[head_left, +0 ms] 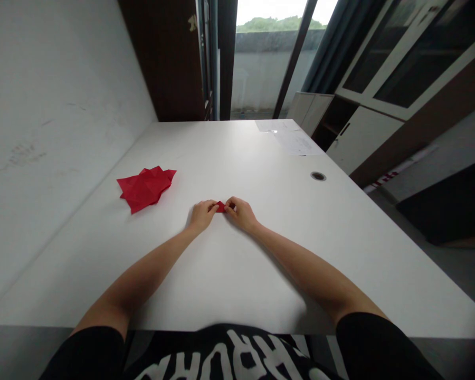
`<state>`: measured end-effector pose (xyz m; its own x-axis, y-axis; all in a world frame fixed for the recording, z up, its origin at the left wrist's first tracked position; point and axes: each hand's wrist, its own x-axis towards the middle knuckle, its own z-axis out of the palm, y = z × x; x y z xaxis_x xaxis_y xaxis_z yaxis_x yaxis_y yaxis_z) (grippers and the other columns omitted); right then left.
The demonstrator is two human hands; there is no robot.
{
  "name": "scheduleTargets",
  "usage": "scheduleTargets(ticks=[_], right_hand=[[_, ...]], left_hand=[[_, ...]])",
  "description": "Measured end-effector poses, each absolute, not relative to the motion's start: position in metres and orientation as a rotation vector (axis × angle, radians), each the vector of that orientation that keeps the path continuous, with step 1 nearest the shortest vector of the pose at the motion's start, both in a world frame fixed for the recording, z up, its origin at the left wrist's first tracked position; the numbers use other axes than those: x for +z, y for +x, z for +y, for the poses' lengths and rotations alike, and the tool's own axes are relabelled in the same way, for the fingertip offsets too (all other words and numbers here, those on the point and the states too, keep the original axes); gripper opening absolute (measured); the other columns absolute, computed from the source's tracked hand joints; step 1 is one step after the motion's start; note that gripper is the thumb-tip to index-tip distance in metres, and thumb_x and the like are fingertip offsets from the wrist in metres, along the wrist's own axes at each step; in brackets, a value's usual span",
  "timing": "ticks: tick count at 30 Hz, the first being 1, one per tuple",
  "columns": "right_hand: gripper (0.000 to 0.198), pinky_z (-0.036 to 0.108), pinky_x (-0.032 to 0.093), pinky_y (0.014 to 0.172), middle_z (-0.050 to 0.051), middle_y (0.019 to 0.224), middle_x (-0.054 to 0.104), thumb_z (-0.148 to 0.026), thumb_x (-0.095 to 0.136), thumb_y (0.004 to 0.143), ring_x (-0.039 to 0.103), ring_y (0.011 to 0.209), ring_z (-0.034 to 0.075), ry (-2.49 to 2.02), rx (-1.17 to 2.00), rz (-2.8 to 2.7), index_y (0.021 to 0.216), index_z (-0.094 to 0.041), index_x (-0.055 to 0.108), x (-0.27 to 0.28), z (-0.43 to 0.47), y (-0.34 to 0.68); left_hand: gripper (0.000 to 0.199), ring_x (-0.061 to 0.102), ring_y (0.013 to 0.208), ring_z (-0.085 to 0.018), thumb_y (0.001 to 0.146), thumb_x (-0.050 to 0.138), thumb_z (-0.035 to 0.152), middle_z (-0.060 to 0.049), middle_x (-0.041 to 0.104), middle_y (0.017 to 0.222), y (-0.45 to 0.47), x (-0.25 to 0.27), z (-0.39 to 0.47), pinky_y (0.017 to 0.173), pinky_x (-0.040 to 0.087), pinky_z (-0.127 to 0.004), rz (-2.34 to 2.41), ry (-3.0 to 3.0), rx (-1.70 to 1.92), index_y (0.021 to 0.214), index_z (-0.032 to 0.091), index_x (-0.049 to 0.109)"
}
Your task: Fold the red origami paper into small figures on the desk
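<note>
A small piece of folded red paper (220, 207) lies at the middle of the white table, between my two hands. My left hand (203, 214) pinches its left edge between thumb and fingers. On the other side, my right hand (240, 212) is closed on the right corner with thumb and forefinger. Both hands rest low on the tabletop, and the fingertips cover the paper's ends. To the left, apart from my hands, is a pile of larger red paper sheets (146, 188) with creases and pointed corners.
The white table (229, 285) borders a wall (63, 105) on the left. White printed sheets (298, 142) lie at its far right corner. A round cable hole (318, 176) is set in the right side. Cabinets (372, 132) stand beyond the right edge.
</note>
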<state>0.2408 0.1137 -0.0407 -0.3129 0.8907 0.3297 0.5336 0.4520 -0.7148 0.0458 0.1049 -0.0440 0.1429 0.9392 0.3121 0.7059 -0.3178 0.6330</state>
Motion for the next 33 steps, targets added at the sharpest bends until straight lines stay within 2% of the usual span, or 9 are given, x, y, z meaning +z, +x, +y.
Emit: scheduleTargets(ticks=[2,5,8,15,18,22,27,29,33], right_hand=[[0.006,0.028,0.045,0.076,0.000,0.083,0.066,-0.022,0.059,0.090,0.058,0.079,0.015,-1.142,0.627,-1.943,0.085,-0.021,0.061,-0.039,0.112,0.239],[0.007,0.029,0.050,0.077,0.003,0.092,0.065,-0.024,0.056,0.092,0.060,0.082,0.016,-1.129,0.655,-1.868,0.088,-0.021,0.061,-0.037,0.109,0.238],[0.008,0.031,0.053,0.079,0.005,0.102,0.063,-0.023,0.054,0.092,0.062,0.086,0.016,-1.132,0.662,-1.821,0.092,-0.021,0.062,-0.037,0.107,0.237],[0.008,0.032,0.057,0.079,0.007,0.110,0.063,-0.026,0.055,0.092,0.064,0.092,0.017,-0.961,0.769,-1.700,0.093,-0.022,0.061,-0.029,0.102,0.233],[0.010,0.033,0.057,0.079,0.007,0.102,0.066,-0.029,0.056,0.093,0.063,0.090,0.018,-0.942,0.720,-1.700,0.092,-0.022,0.062,-0.023,0.100,0.233],[0.014,0.035,0.056,0.081,0.004,0.092,0.068,-0.033,0.056,0.095,0.063,0.083,0.018,-0.926,0.736,-1.687,0.093,-0.022,0.064,-0.018,0.096,0.233],[0.029,0.037,0.059,0.086,0.005,0.109,0.069,-0.042,0.067,0.090,0.068,0.096,0.019,-0.816,0.928,-1.562,0.114,-0.026,0.061,-0.020,0.095,0.231],[0.036,0.038,0.059,0.088,0.006,0.114,0.069,-0.042,0.069,0.089,0.068,0.098,0.020,-0.783,0.959,-1.556,0.120,-0.027,0.060,-0.022,0.095,0.231],[0.036,0.040,0.059,0.089,0.007,0.115,0.071,-0.039,0.067,0.090,0.068,0.102,0.021,-0.783,0.938,-1.622,0.123,-0.027,0.061,-0.020,0.094,0.231]], left_hand=[[0.015,0.068,0.095,-0.023,0.095,0.060,0.028,-0.005,0.076,0.101,0.045,-0.042,0.104,0.092,0.052,-0.039,1.573,2.095,1.021,0.095,0.024,0.075],[0.015,0.064,0.115,-0.023,0.095,0.060,0.025,-0.006,0.070,0.124,0.047,-0.038,0.101,0.105,0.049,-0.042,1.535,2.066,1.122,0.097,0.024,0.074],[0.018,0.062,0.120,-0.022,0.097,0.056,0.024,-0.006,0.064,0.134,0.049,-0.036,0.097,0.106,0.050,-0.041,1.512,2.047,1.158,0.100,0.025,0.074],[0.017,0.065,0.108,-0.020,0.096,0.057,0.023,-0.008,0.068,0.120,0.051,-0.034,0.095,0.094,0.055,-0.035,1.403,1.980,1.336,0.104,0.023,0.073],[0.021,0.067,0.107,-0.021,0.097,0.057,0.028,-0.007,0.071,0.117,0.052,-0.032,0.092,0.094,0.055,-0.035,1.353,1.891,1.357,0.109,0.023,0.073],[0.034,0.070,0.098,-0.020,0.094,0.062,0.035,-0.005,0.075,0.109,0.057,-0.033,0.090,0.092,0.055,-0.035,1.250,1.597,1.375,0.127,0.025,0.068],[0.036,0.072,0.089,-0.019,0.081,0.075,0.044,-0.008,0.077,0.101,0.062,-0.038,0.096,0.088,0.057,-0.037,1.098,1.133,1.422,0.105,0.017,0.071],[0.040,0.072,0.084,-0.018,0.078,0.077,0.046,-0.008,0.077,0.099,0.063,-0.039,0.097,0.086,0.058,-0.038,1.048,1.009,1.401,0.105,0.017,0.069],[0.042,0.071,0.076,-0.015,0.079,0.077,0.043,-0.005,0.076,0.093,0.063,-0.036,0.092,0.082,0.059,-0.037,0.961,0.947,1.342,0.112,0.019,0.061]])
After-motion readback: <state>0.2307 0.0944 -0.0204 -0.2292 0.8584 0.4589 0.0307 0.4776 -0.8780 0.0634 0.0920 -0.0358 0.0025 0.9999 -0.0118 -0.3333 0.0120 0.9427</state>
